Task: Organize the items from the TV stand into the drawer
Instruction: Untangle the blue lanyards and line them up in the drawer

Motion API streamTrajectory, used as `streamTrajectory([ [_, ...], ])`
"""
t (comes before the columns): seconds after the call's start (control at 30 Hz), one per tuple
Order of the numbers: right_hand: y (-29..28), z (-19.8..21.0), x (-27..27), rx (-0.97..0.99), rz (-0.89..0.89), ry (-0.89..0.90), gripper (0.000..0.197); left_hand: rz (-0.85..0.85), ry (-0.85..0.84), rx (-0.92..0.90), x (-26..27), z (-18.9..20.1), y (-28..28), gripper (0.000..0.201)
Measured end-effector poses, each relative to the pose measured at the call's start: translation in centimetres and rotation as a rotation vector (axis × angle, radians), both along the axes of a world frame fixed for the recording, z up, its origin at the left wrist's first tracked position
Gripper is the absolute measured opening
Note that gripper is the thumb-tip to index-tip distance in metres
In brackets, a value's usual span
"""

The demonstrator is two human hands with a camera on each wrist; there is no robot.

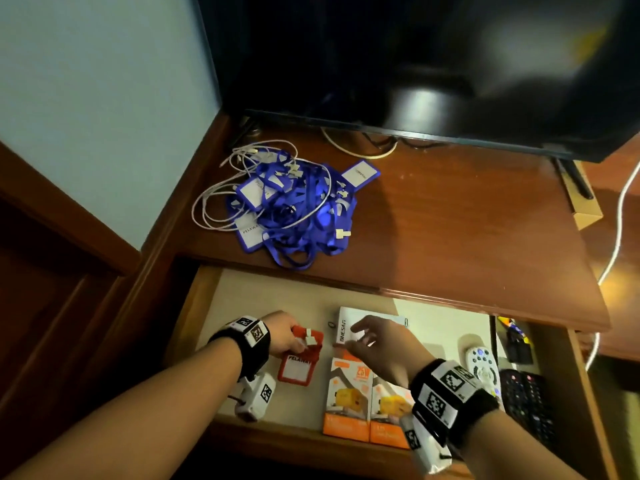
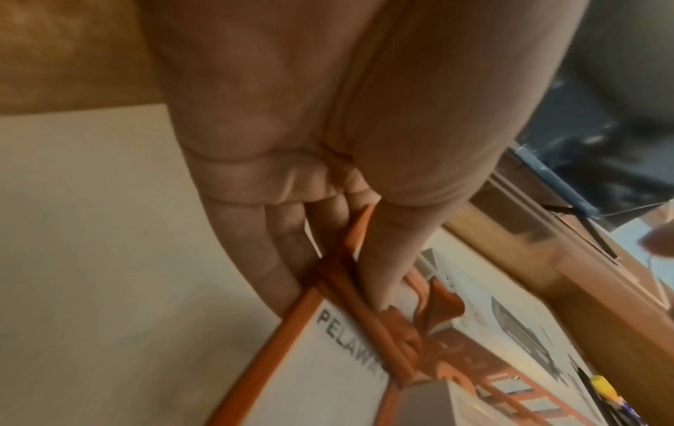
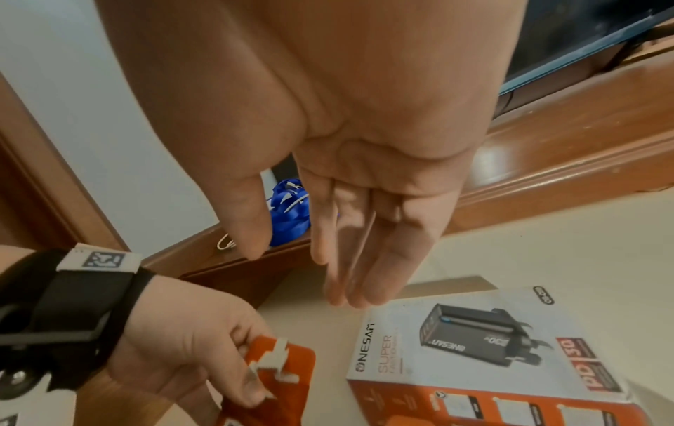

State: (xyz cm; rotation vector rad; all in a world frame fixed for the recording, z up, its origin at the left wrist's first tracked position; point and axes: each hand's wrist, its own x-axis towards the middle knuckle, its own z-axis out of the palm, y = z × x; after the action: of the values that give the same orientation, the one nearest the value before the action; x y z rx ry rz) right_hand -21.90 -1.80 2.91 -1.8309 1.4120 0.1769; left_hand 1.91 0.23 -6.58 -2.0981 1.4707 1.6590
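Note:
My left hand (image 1: 287,336) pinches the folded strap of a red lanyard with a "PELAWAT" badge holder (image 1: 298,367) over the floor of the open drawer (image 1: 242,292). In the left wrist view thumb and fingers grip the strap (image 2: 346,276) just above the badge. My right hand (image 1: 370,337) hovers with straight fingers (image 3: 350,259) above a white charger box (image 3: 485,343), holding nothing. A tangle of blue lanyards (image 1: 294,209) and white cables (image 1: 214,206) lies on the TV stand top (image 1: 450,220).
Two orange charger boxes (image 1: 367,403) lie side by side at the drawer's front. A white remote (image 1: 479,363) and a black remote (image 1: 526,403) lie at its right end. The TV (image 1: 398,64) stands at the back, with a cardboard box (image 1: 581,206) to its right.

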Motion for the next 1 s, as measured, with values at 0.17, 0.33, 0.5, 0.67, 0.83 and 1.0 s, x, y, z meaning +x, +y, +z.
streamTrajectory([
  [0.17,-1.7,-0.2,0.5,-0.090,-0.020,-0.093,0.025,-0.006,-0.082,0.108,-2.1,-2.1,0.8,0.018],
  [0.33,-4.3,-0.1,2.0,-0.221,-0.028,-0.166,0.018,-0.048,-0.182,0.172,-2.9,-3.6,2.2,0.020],
  [0.5,-8.0,0.7,4.3,-0.284,-0.035,-0.234,0.004,-0.102,-0.249,0.160,-3.3,-4.5,2.9,0.033],
  [0.67,-12.6,0.5,6.9,-0.275,-0.183,-0.161,0.028,-0.099,-0.364,0.074,-3.5,-5.7,4.4,0.025],
  [0.83,-16.3,-1.4,8.5,-0.101,-0.346,-0.056,0.050,-0.097,-0.343,0.149,-3.9,-5.9,4.9,0.047],
  [1.0,-17.1,-1.8,9.3,-0.048,-0.295,-0.103,0.040,-0.125,-0.312,0.184,-2.6,-4.8,4.3,0.047],
])
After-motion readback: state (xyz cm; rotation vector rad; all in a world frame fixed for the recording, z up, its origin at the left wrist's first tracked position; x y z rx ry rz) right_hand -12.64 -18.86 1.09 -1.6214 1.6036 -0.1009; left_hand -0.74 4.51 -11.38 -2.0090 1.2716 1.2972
